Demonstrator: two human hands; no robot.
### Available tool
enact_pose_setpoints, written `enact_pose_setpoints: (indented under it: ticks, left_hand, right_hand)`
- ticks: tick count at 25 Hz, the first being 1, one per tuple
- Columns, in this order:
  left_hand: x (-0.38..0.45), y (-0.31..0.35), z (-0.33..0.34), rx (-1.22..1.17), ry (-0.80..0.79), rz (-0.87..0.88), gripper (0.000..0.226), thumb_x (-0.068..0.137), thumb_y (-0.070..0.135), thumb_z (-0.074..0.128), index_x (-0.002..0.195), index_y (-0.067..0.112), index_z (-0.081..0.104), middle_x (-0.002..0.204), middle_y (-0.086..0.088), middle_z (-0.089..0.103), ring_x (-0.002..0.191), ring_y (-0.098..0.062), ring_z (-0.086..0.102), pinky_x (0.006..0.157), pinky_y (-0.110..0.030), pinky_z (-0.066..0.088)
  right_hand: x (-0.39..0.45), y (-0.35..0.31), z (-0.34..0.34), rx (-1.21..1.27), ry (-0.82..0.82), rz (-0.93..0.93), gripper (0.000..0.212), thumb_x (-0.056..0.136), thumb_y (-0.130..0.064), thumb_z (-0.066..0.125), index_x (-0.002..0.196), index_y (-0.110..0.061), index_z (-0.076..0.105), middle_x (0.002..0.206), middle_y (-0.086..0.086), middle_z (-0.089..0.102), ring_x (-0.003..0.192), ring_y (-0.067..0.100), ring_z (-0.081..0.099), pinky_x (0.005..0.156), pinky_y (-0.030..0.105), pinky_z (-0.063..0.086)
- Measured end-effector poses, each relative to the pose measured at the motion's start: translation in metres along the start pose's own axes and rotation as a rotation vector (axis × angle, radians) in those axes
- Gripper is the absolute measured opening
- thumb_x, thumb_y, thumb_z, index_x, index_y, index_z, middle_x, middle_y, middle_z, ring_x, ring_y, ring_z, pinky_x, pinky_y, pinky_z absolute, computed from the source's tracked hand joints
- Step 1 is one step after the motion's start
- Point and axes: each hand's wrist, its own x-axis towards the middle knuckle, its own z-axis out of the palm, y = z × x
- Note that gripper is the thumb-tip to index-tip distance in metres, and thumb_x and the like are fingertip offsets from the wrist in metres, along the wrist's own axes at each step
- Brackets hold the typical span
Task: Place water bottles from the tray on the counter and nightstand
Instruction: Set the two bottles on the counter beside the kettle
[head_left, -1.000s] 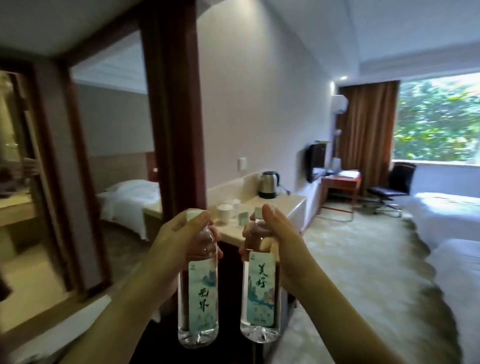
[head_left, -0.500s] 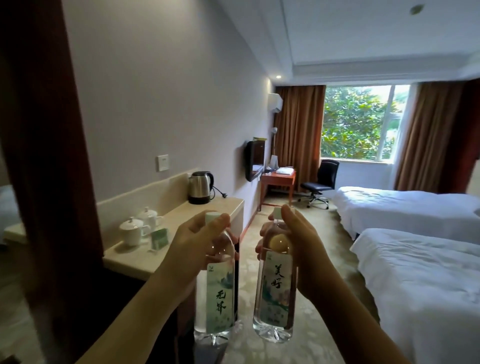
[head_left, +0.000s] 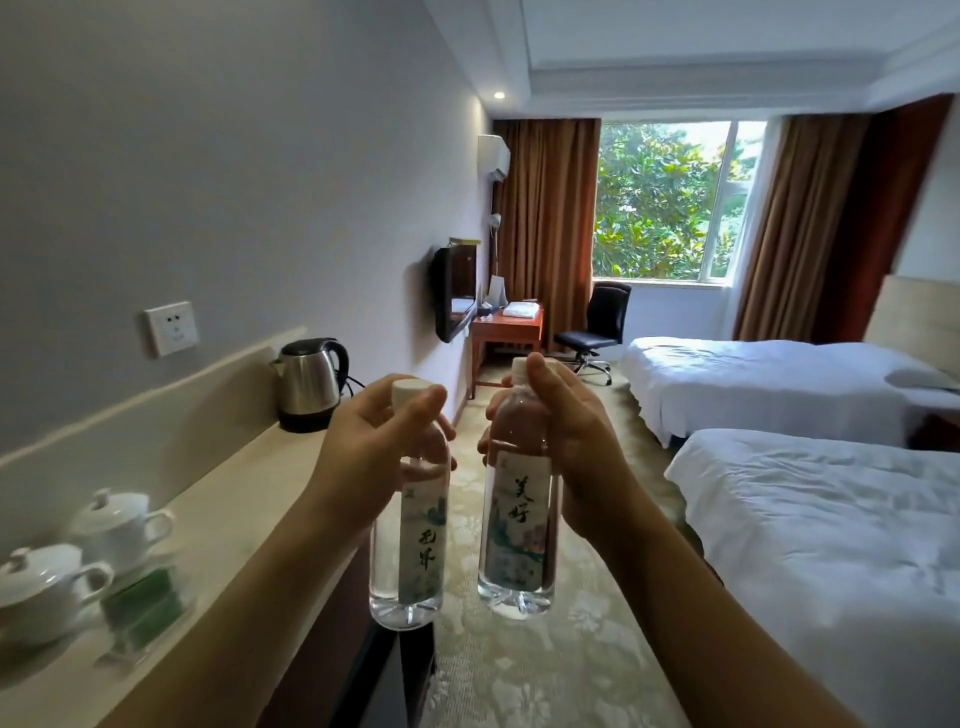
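left hand (head_left: 363, 457) grips left bottle (head_left: 410, 551) | right hand (head_left: 571, 441) grips right bottle (head_left: 517, 535) | counter (head_left: 234, 499) now nearer

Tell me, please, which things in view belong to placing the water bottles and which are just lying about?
Part of the job:
left hand gripping left bottle
right hand gripping right bottle
counter

Just lying about:
kettle
lidded cups
green packets
beds
desk
office chair

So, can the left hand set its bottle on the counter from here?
Probably yes: the left hand holds its bottle upright just beside the counter, whose nearby stretch before the kettle looks bare.
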Motion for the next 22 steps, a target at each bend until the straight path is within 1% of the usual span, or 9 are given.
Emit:
enact_pose_setpoints:
  ticks: [2, 4, 7, 9, 13, 15, 18, 20, 22]
  left_hand:
    - [0.035, -0.028, 0.001, 0.028, 0.021, 0.021, 0.022, 0.081, 0.040, 0.066, 0.080, 0.019, 0.067, 0.070, -0.002, 0.072, 0.060, -0.021, 0.070, 0.058, -0.030, 0.058]
    - [0.069, -0.055, -0.001, 0.062, 0.090, 0.021, 0.029, 0.080, 0.041, 0.065, 0.085, 0.013, 0.065, 0.072, -0.003, 0.072, 0.061, -0.022, 0.071, 0.057, -0.028, 0.058]
    - [0.119, -0.089, -0.013, 0.106, 0.223, 0.011, 0.042, 0.078, 0.043, 0.064, 0.093, 0.004, 0.063, 0.073, -0.005, 0.072, 0.061, -0.023, 0.071, 0.055, -0.028, 0.059]
    - [0.145, -0.104, -0.027, 0.143, 0.317, 0.007, 0.037, 0.078, 0.044, 0.064, 0.092, 0.010, 0.065, 0.072, -0.003, 0.072, 0.061, -0.023, 0.071, 0.054, -0.026, 0.058]
    - [0.172, -0.122, -0.072, 0.290, 0.585, 0.100, 0.022, 0.082, 0.047, 0.066, 0.083, 0.026, 0.069, 0.074, -0.009, 0.069, 0.064, -0.019, 0.069, 0.055, -0.024, 0.058]
    - [0.177, -0.131, -0.100, 0.384, 0.740, 0.127, 0.016, 0.083, 0.044, 0.068, 0.080, 0.028, 0.069, 0.075, -0.010, 0.068, 0.062, -0.017, 0.067, 0.055, -0.025, 0.058]
    - [0.177, -0.149, -0.140, 0.514, 0.930, 0.145, 0.022, 0.081, 0.048, 0.066, 0.083, 0.026, 0.069, 0.075, -0.002, 0.070, 0.063, -0.012, 0.066, 0.053, -0.025, 0.056]
    - [0.176, -0.168, -0.164, 0.577, 1.029, 0.134, 0.028, 0.079, 0.053, 0.066, 0.084, 0.026, 0.069, 0.074, -0.001, 0.070, 0.064, -0.014, 0.066, 0.054, -0.031, 0.060]
    - [0.179, -0.188, -0.186, 0.609, 1.102, 0.134, 0.028, 0.078, 0.053, 0.067, 0.082, 0.025, 0.067, 0.069, -0.004, 0.068, 0.059, -0.016, 0.064, 0.054, -0.038, 0.057]
  right_hand:
    - [0.042, 0.026, -0.019, 0.001, -0.013, 0.011, 0.034, 0.086, -0.049, 0.062, 0.092, -0.016, 0.065, 0.080, 0.017, 0.067, 0.064, 0.029, 0.067, 0.057, 0.033, 0.058]
    - [0.086, 0.053, -0.033, -0.007, -0.053, 0.023, 0.042, 0.086, -0.050, 0.060, 0.097, -0.009, 0.062, 0.078, 0.014, 0.069, 0.063, 0.026, 0.069, 0.057, 0.032, 0.058]
    - [0.163, 0.097, -0.038, 0.058, -0.161, 0.038, 0.033, 0.086, -0.048, 0.063, 0.088, -0.014, 0.064, 0.075, 0.011, 0.069, 0.063, 0.029, 0.068, 0.059, 0.036, 0.057]
    - [0.212, 0.123, -0.029, 0.097, -0.255, 0.055, 0.031, 0.087, -0.046, 0.064, 0.084, -0.015, 0.065, 0.075, 0.013, 0.068, 0.063, 0.030, 0.067, 0.060, 0.036, 0.057]
    - [0.284, 0.183, 0.017, 0.193, -0.509, 0.095, 0.025, 0.089, -0.043, 0.061, 0.080, -0.021, 0.069, 0.072, 0.009, 0.069, 0.062, 0.026, 0.069, 0.058, 0.034, 0.057]
    - [0.308, 0.211, 0.047, 0.223, -0.610, 0.122, 0.029, 0.090, -0.044, 0.060, 0.086, -0.017, 0.068, 0.074, 0.008, 0.070, 0.064, 0.027, 0.069, 0.060, 0.035, 0.057]
    - [0.332, 0.250, 0.092, 0.231, -0.718, 0.127, 0.034, 0.089, -0.044, 0.060, 0.091, -0.010, 0.065, 0.078, 0.011, 0.067, 0.068, 0.028, 0.066, 0.060, 0.034, 0.057]
    - [0.342, 0.277, 0.118, 0.236, -0.753, 0.084, 0.030, 0.088, -0.044, 0.063, 0.087, -0.014, 0.066, 0.076, 0.008, 0.068, 0.067, 0.025, 0.068, 0.060, 0.032, 0.057]
    - [0.353, 0.304, 0.139, 0.248, -0.766, 0.047, 0.033, 0.086, -0.046, 0.063, 0.086, -0.012, 0.065, 0.072, 0.006, 0.068, 0.066, 0.023, 0.068, 0.060, 0.031, 0.057]
